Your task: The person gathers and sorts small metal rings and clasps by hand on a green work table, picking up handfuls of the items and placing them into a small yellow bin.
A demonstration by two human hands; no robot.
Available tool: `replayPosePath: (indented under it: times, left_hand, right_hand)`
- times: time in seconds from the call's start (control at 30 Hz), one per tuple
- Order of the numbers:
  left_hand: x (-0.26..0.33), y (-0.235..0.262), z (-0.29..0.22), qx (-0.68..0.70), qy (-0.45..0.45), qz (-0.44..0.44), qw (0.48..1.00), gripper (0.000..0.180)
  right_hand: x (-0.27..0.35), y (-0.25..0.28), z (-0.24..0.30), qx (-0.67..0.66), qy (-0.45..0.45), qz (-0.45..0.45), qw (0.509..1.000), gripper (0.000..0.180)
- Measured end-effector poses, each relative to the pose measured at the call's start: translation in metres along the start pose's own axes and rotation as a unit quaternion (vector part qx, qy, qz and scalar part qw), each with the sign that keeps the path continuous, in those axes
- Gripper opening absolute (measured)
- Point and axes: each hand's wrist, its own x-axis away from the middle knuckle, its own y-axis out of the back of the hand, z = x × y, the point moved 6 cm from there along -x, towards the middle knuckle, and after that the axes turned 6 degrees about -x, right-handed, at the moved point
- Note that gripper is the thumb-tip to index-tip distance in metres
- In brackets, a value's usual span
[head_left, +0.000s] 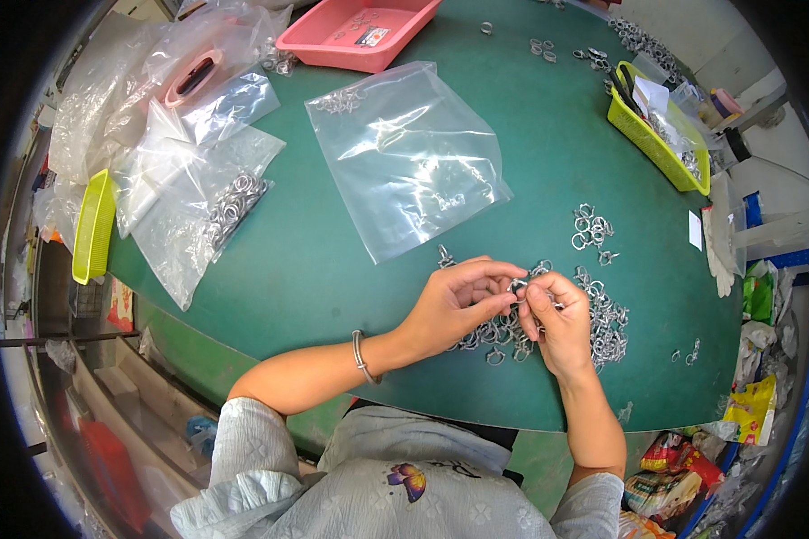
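Note:
Above a loose pile of small silvery metal rings (608, 325), my two hands meet fingertip to fingertip. Between them is one small metal ring (517, 287) with a dark opening. My left hand (458, 298) pinches it from the left with thumb and forefinger, its other fingers curled. From the right, the thumb and forefinger of my right hand (557, 322) close on it too. Part of the pile is hidden beneath both hands. Just beyond it lies a smaller cluster of rings (591, 228). A flat clear plastic bag (413, 162) with a few small pieces inside lies farther off.
The green table (315, 296) carries a pink tray (333, 45) at the back. A yellow-green basket (656, 139) of parts stands far right, near a white glove (718, 251). Clear bags with rings (236, 205) and another yellow-green basket (93, 229) are at left.

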Motion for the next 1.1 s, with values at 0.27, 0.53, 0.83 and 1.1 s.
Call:
replayPosePath:
  times: [0.27, 0.53, 0.83, 1.1]
  left_hand:
    - [0.001, 0.006, 0.012, 0.003, 0.056, -0.021, 0.998, 0.021]
    - [0.0, 0.01, 0.01, -0.032, 0.036, -0.048, 0.998, 0.02]
    - [0.0, 0.002, -0.001, -0.025, -0.002, -0.029, 0.999, 0.029]
    - [0.001, 0.006, 0.002, -0.096, 0.001, -0.035, 0.995, 0.033]
  right_hand:
    - [-0.001, -0.005, -0.007, -0.115, -0.094, 0.028, 0.989, 0.029]
    - [0.0, -0.008, -0.001, 0.026, -0.027, 0.04, 0.998, 0.008]
    - [-0.001, -0.004, 0.0, -0.027, -0.044, 0.017, 0.999, 0.01]
    - [0.0, -0.004, -0.009, -0.129, -0.136, 0.034, 0.982, 0.014]
